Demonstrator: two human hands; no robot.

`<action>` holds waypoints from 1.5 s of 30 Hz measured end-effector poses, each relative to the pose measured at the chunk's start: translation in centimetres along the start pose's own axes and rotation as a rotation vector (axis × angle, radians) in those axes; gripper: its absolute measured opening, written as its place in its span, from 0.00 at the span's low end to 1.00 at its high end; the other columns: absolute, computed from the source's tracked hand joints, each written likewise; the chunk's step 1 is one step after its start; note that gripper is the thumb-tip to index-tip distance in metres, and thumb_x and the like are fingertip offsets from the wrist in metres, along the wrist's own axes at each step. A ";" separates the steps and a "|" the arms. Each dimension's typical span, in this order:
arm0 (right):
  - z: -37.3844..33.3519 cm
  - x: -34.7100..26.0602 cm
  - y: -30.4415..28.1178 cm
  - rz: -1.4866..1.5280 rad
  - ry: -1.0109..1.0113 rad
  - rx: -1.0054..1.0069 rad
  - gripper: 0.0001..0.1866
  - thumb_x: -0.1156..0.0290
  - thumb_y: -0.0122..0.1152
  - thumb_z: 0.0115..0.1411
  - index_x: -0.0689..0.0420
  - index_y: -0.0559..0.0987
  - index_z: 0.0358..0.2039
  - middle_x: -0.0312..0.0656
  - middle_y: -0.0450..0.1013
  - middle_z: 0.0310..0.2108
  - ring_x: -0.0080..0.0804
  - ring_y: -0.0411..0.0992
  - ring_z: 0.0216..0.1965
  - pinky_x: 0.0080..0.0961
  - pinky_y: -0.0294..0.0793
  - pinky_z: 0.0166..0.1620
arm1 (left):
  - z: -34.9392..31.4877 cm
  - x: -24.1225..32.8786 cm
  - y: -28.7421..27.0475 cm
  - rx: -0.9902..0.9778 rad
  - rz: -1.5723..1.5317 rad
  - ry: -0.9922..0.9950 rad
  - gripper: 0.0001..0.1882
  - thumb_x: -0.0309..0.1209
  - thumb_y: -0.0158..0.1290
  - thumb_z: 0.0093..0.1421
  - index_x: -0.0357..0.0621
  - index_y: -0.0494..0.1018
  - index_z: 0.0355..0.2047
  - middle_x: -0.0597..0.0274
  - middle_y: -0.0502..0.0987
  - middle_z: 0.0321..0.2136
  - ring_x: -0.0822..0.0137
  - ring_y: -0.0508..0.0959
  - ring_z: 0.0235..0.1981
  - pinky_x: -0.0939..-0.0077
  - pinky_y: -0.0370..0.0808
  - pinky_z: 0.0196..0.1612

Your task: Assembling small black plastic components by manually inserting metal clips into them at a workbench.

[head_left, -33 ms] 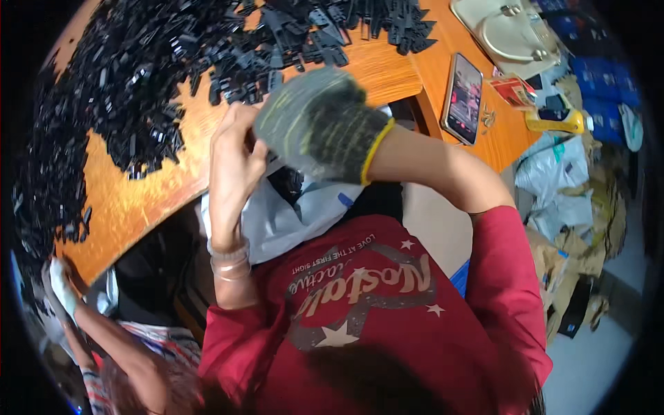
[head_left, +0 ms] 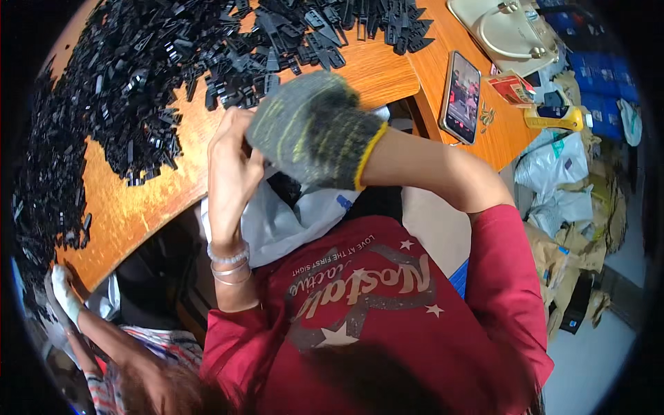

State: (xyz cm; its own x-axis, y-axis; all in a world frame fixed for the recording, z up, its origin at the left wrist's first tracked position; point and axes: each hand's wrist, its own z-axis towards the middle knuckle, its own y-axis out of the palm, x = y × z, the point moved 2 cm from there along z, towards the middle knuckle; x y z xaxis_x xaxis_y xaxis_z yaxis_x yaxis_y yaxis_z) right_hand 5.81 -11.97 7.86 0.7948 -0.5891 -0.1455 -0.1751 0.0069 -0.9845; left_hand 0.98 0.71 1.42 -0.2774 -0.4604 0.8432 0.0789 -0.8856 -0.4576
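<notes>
At 8 o'clock, by the tbl's edge, a co-worker's hand in a white glove. From 9 round to 12 o'clock, a big heap of blk plastic pcs covers much of the wooden tbl: small, hard, glossy in spots, many narrow w/ slots, lying every which way. Nearest ones sit just past the L fingertips, at 12 o'clock from them. L hand, bare, w/ a beaded bracelet & thin bangles at the wrist: fingers bent, meeting the glove; can't tell if they hold anything, the glove covers the tips. At 6 o'clock from the hands, a white plastic bag w/ something dark at its mouth. R hand, in a grey-yellow knit glove, curls over the L one; its fingers are hidden, grip can't be told. At 12 o'clock, longer tapered blk pcs, flat & matte-grey in the light. Betw. 1 & 2 o'clock, a lit phone.
</notes>
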 end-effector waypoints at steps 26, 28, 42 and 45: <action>-7.1 1.2 3.3 0.883 0.137 0.359 0.13 0.70 0.64 0.55 0.56 0.81 0.42 0.39 0.78 0.35 0.25 0.76 0.30 0.20 0.74 0.33 | -4.2 0.4 -1.8 -0.180 -0.855 -0.349 0.14 0.25 0.52 0.63 0.31 0.69 0.47 0.46 0.79 0.35 0.69 0.79 0.27 0.79 0.78 0.30; -8.2 1.4 3.5 1.174 0.253 0.271 0.16 0.70 0.63 0.57 0.58 0.79 0.46 0.39 0.78 0.37 0.26 0.76 0.33 0.23 0.75 0.36 | -4.4 -0.3 -0.7 -0.223 -1.120 -0.383 0.19 0.34 0.45 0.68 0.30 0.68 0.51 0.40 0.78 0.36 0.64 0.81 0.27 0.76 0.79 0.30; -8.6 0.9 4.9 1.077 0.309 0.087 0.22 0.68 0.68 0.53 0.59 0.78 0.49 0.46 0.79 0.37 0.27 0.78 0.37 0.25 0.76 0.40 | -3.6 1.2 2.1 -0.133 -0.501 -0.513 0.13 0.28 0.61 0.56 0.32 0.71 0.34 0.63 0.74 0.14 0.76 0.71 0.11 0.83 0.66 0.16; -9.4 0.4 5.6 0.958 0.188 0.047 0.25 0.63 0.66 0.53 0.59 0.76 0.50 0.49 0.78 0.38 0.37 0.78 0.39 0.30 0.74 0.44 | -0.6 1.5 1.0 -0.032 -0.071 -0.212 0.20 0.34 0.66 0.50 0.35 0.71 0.36 0.63 0.68 0.16 0.72 0.68 0.18 0.74 0.69 0.25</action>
State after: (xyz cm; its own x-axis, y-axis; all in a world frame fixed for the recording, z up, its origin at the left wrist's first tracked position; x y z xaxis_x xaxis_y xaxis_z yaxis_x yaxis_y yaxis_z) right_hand -0.32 -19.80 3.22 0.2217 -0.4363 -0.8721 -0.6719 0.5798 -0.4609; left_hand 0.07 -0.85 2.04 -0.0736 -0.4024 0.9125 0.0353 -0.9155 -0.4008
